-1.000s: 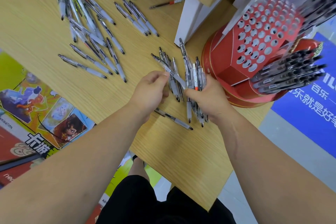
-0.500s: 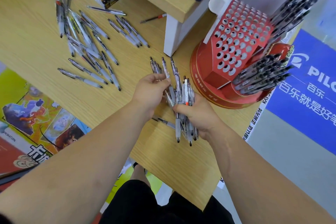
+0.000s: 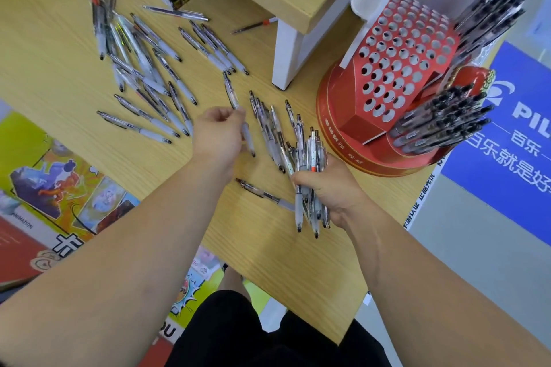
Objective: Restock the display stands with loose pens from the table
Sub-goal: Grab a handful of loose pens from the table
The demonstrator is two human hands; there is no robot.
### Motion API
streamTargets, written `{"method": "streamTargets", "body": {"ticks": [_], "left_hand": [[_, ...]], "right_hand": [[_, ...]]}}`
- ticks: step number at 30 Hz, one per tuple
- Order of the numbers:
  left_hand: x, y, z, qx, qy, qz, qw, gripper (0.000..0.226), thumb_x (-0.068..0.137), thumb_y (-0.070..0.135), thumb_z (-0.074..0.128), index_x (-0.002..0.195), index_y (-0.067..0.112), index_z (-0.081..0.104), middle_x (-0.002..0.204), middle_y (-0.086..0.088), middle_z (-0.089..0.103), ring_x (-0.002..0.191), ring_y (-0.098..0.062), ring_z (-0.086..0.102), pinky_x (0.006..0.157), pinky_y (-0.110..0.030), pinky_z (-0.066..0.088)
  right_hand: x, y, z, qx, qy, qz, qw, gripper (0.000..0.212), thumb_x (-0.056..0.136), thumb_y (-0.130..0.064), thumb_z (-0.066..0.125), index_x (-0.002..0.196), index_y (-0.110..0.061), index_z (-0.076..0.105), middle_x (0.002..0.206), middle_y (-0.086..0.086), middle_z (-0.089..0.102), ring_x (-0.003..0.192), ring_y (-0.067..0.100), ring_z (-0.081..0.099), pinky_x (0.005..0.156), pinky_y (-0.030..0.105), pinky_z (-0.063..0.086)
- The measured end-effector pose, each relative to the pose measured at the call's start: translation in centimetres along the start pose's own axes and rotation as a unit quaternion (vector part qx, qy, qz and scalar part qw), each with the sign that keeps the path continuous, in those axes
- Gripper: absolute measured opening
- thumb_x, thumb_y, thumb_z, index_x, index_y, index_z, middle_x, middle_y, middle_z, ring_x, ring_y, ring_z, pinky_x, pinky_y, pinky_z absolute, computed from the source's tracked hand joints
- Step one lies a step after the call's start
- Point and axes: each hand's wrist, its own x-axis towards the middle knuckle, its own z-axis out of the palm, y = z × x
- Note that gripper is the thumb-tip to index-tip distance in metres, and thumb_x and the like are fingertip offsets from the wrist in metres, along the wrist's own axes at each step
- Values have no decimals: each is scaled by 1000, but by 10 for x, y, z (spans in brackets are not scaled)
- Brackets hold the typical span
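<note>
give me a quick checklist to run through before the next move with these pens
1. Right hand has a secure hold on the bundle of pens: ok, the fingers are curled round it.
2. Left hand holds just one pen: ok, it pinches a single pen.
3. All pens in the bundle point the same way: cannot tell, as they overlap.
4. Red display stand has free holes: ok, the facing panel is mostly empty.
5. Stand is within easy reach: ok, it sits just beyond the right hand.
6. Table is cleared: not ok, many loose pens lie scattered on it.
</note>
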Motion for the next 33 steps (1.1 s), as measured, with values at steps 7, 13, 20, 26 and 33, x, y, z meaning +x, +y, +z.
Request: {"method": "streamTargets", "body": {"ticks": [7,13,20,26,33], "left_hand": [[1,-17,-4,211,-28,39,976,8,90,16,67,92,23,67,76,-5,70,74,-30,71,57,-39,59],[-19,-7,-3,256,-22,112,960,11,97,25,61,107,20,63,73,8,63,62,-9,58,57,-25,41],[-93,2,4,94,-180,31,979,22,95,26,70,75,16,71,68,-2,64,63,-21,61,64,-43,56],[-152,12,12,40,-157,38,986,27,95,18,70,70,12,67,69,-9,62,65,-25,62,64,-37,57],[-212,20,11,-16,-143,55,988,15,96,16,69,84,7,72,97,-1,76,75,-25,67,66,-34,55]], "right_hand": [[1,-4,14,25,1,-4,1000,37,74,-3,81,106,-18,70,100,1,77,96,18,72,94,39,58],[-5,-10,16,62,3,-26,998,36,77,-3,80,104,-23,67,101,-1,76,96,18,72,88,32,56],[-46,-22,-1,105,-41,-83,990,43,79,6,75,112,-20,67,104,0,78,98,16,74,91,36,59],[-84,-21,-34,95,-84,-129,983,47,79,-4,76,123,-16,65,115,2,76,107,21,72,95,41,57],[-138,-30,-78,72,-107,-163,978,28,89,5,67,102,-19,65,80,-11,72,72,3,68,62,15,53]]}}
